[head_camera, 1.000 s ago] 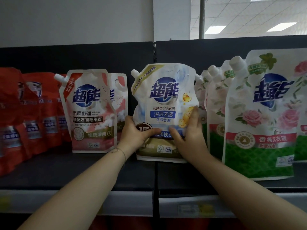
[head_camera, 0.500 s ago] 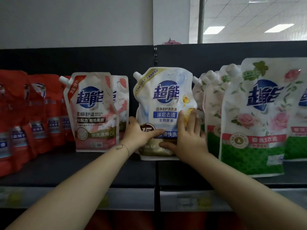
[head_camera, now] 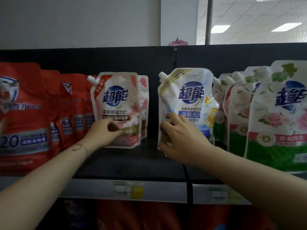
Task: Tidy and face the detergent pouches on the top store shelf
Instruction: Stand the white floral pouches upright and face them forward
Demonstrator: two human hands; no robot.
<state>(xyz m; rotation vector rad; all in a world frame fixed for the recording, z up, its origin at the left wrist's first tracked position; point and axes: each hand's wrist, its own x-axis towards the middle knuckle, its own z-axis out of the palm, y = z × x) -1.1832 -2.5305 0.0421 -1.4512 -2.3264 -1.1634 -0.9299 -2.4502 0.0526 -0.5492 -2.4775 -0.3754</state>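
A pink-and-white detergent pouch (head_camera: 116, 97) stands facing front on the black top shelf (head_camera: 132, 163), with a second one (head_camera: 144, 103) close behind it. My left hand (head_camera: 104, 132) grips its lower left part, thumb laid across the front. To the right, across a gap, stands a blue-and-white pouch (head_camera: 187, 93), turned slightly. My right hand (head_camera: 181, 138) holds its lower left part, fingers curled at the left edge and thumb near the bottom corner.
A row of red pouches (head_camera: 25, 113) fills the shelf's left side. Green rose-print pouches (head_camera: 279, 122) stand in rows on the right, close against the blue-and-white one. Price labels (head_camera: 127, 188) sit on the shelf's front strip. More red goods show below.
My left hand left the blue-and-white pouch and took hold of the pink one. My right hand slid from that pouch's right side to its lower left. The view shifted left.
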